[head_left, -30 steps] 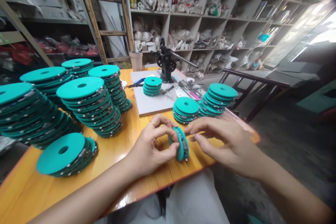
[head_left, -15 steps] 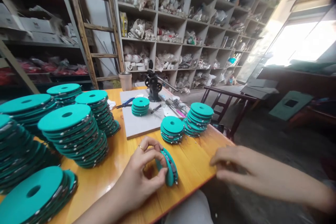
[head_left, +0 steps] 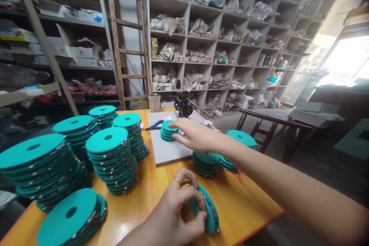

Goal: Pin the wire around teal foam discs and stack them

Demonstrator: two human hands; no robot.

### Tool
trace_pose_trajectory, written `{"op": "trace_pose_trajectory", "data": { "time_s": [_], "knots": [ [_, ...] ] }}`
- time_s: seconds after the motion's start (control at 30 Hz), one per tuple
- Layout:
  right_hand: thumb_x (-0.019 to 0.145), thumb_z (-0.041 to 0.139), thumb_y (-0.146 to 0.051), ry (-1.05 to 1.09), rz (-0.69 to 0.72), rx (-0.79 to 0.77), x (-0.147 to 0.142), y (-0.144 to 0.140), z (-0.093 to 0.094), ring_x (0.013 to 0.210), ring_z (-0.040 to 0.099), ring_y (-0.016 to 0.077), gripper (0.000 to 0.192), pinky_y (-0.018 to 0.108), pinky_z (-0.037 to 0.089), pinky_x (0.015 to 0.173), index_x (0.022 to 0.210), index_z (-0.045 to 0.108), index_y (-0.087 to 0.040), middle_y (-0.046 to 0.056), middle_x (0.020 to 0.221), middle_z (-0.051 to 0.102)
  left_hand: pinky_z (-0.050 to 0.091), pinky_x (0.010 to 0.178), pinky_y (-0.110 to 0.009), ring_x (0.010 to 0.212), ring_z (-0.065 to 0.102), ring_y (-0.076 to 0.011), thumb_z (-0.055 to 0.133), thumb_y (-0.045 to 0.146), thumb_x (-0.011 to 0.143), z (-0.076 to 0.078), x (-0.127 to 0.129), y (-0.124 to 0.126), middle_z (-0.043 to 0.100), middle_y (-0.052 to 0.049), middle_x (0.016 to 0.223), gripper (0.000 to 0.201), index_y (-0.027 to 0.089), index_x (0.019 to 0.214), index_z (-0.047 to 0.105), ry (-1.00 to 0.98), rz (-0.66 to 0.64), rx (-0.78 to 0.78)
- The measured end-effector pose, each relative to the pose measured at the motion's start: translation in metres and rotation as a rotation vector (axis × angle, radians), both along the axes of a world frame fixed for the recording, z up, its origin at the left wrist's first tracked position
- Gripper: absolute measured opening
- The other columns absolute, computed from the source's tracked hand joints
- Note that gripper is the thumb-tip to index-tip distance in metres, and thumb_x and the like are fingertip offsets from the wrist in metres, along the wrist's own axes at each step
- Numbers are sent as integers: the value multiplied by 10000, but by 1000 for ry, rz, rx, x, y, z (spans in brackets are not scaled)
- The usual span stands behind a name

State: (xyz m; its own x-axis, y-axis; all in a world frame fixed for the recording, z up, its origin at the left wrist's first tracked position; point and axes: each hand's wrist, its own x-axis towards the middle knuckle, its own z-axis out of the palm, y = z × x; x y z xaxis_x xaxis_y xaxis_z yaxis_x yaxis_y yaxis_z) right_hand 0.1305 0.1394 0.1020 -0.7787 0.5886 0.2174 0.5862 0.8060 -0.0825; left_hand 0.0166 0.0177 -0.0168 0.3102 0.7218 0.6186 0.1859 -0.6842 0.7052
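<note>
My left hand [head_left: 184, 211] pinches a teal foam line-winder disc [head_left: 210, 213], which stands on edge just above or on the table; dark line and small beads run round its rim. My right hand [head_left: 191, 132] stretches across to a short stack of teal discs [head_left: 167, 133] on the grey board [head_left: 164, 157]. Its fingers and thumb are apart at the right side of that stack; whether they grip it is hard to see. Beneath the right forearm are another disc stack [head_left: 206, 163], partly hidden, and a taller stack [head_left: 241, 137].
Tall stacks of teal discs [head_left: 108, 142] crowd the left of the wooden table [head_left: 150, 207]. Blue-handled pliers [head_left: 155, 125], a black metal device [head_left: 183, 107] and a cup [head_left: 154, 102] stand at the back. Behind are a ladder [head_left: 128, 23] and shelves of bagged parts [head_left: 201, 57].
My right hand has moved from the table's right edge forward and left to the small stack on the board. The left hand keeps its disc. The view has turned left.
</note>
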Motion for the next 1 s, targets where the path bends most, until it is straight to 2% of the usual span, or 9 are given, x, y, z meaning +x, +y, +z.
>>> {"op": "trace_pose_trajectory", "data": {
  "time_s": [0.1,0.2,0.3,0.37,0.47,0.7,0.87,1.0],
  "knots": [
    [972,553,-256,-191,-15,-6,-61,42,4,1190,500,198,305,405,419,1049,1232,559,-97,104,1242,528,526,726,-270,854,591,-168,619,51,613,-7,1,4,493,-63,921,180,169,746,595,-57,-21,72],
    [969,575,-329,-413,-84,-64,-108,81,3,1070,567,174,298,376,488,969,1144,592,-89,94,1139,571,528,653,-241,794,582,-157,641,91,589,-15,3,10,485,-66,890,152,165,714,596,-111,-49,135],
    [972,573,-340,-580,-125,-104,-137,109,-4,1003,588,158,300,343,523,908,1139,589,-91,77,1089,583,531,603,-231,745,579,-151,656,133,564,-23,5,15,475,-69,865,139,161,680,586,-115,-47,115],
    [969,578,-338,-645,-134,-108,-147,121,-11,1001,589,159,304,342,526,900,1139,586,-86,76,1086,582,539,609,-244,743,584,-158,668,155,559,-27,7,17,472,-78,863,135,156,660,578,-42,-38,48],
    [965,583,-334,-688,-122,-103,-154,134,-22,1010,586,165,299,345,524,906,1121,591,-79,76,1084,581,543,624,-263,758,583,-172,697,182,553,-29,9,18,475,-90,869,146,150,632,578,9,-12,-17],
    [967,581,-339,-576,-73,-101,-149,153,-31,970,593,148,288,322,531,879,1095,596,-81,70,1046,588,532,671,-244,792,585,-163,703,195,583,-25,5,15,499,-74,879,112,141,643,625,-93,-9,60],
    [966,581,-345,-256,-65,-50,-132,159,-19,962,591,145,280,319,525,882,1057,605,-81,63,1025,593,513,673,-231,813,574,-163,679,156,594,-20,5,14,482,-74,876,96,132,656,609,-141,-41,98],
    [962,586,-322,100,-38,-16,-113,140,-1,972,590,144,266,331,518,899,1074,595,-81,65,1033,592,497,687,-234,824,567,-161,659,93,594,-14,2,11,495,-72,894,125,132,697,601,-156,-34,104]
  ]
}}
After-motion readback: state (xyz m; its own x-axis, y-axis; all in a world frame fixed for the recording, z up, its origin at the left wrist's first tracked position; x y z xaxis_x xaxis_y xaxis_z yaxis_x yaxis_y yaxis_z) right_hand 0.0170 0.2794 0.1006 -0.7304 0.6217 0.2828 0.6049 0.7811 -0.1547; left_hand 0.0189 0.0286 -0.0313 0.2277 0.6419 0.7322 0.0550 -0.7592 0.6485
